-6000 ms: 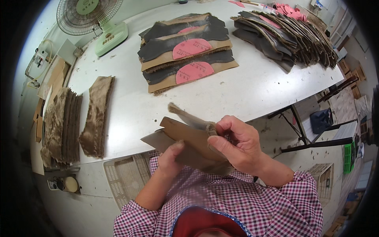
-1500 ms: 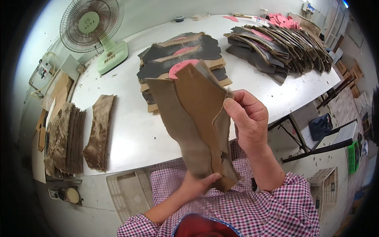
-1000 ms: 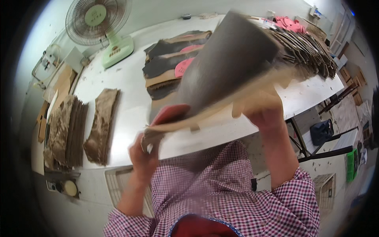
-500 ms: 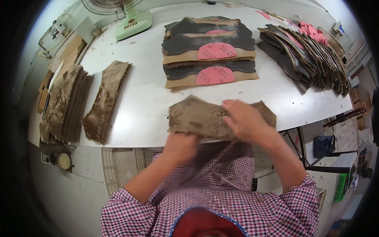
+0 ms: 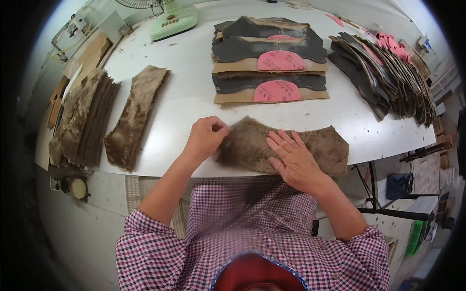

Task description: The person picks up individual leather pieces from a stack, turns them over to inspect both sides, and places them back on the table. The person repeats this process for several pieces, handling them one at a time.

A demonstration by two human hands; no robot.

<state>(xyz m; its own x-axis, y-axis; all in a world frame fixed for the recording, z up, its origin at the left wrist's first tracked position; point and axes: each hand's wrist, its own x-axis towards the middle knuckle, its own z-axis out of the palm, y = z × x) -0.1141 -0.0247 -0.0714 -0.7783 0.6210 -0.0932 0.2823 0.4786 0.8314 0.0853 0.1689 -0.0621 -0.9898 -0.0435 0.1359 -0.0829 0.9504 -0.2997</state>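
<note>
A brown fur piece [image 5: 323,148] lies pile side up along the near edge of the table. My right hand [image 5: 293,157] rests flat on its middle, fingers stretched. At the piece's left end my left hand [image 5: 206,138] is closed, thumb and forefinger pinched by the edge. What that pinch holds, if anything, is too small to make out. The fur beside it looks blurred. Farther back are layered tan and dark grey pieces [image 5: 269,51] in overlapping rows, with pink half-round patches [image 5: 277,91] on them.
Left of me, a single fur piece [image 5: 138,116] lies beside a stack of fur pieces [image 5: 80,119]. A stack of dark pieces [image 5: 383,77] leans at the right, with pink scraps [image 5: 394,47] behind. A green fan base [image 5: 174,22] stands at the back left of the white table [image 5: 179,106].
My left hand has moved up from the piece's front edge to its left end and pinched together. My right hand has flattened on the fur. The whole view has shifted slightly.
</note>
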